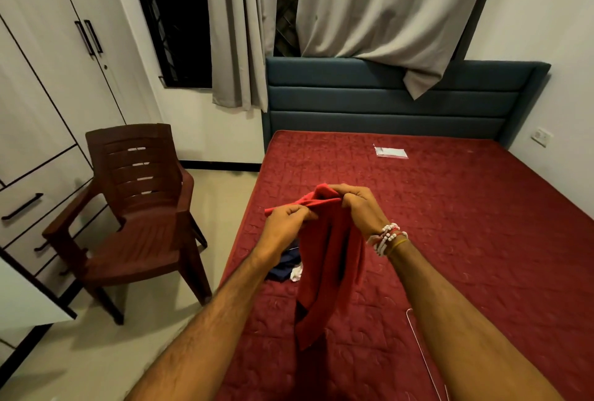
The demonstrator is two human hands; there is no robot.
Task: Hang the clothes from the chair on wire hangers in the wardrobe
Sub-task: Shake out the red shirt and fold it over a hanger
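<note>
A red garment (324,272) hangs above the bed, held up by both hands at its top edge. My left hand (284,224) pinches the cloth on the left; my right hand (361,208) grips the bunched cloth on the right. A white wire hanger (421,346) lies on the red mattress (466,240), partly hidden under my right forearm. A dark blue garment (283,267) with a bit of white cloth lies on the mattress behind the red one. The brown plastic chair (141,208) stands at the left with nothing on its seat. The white wardrobe (48,79) at the left has its doors closed.
A small clear plastic packet (390,152) lies far up the mattress. The blue padded headboard (385,102) and grey curtains (369,15) are behind the bed. Wardrobe drawers (22,204) stand beside the chair. Beige floor runs between chair and bed.
</note>
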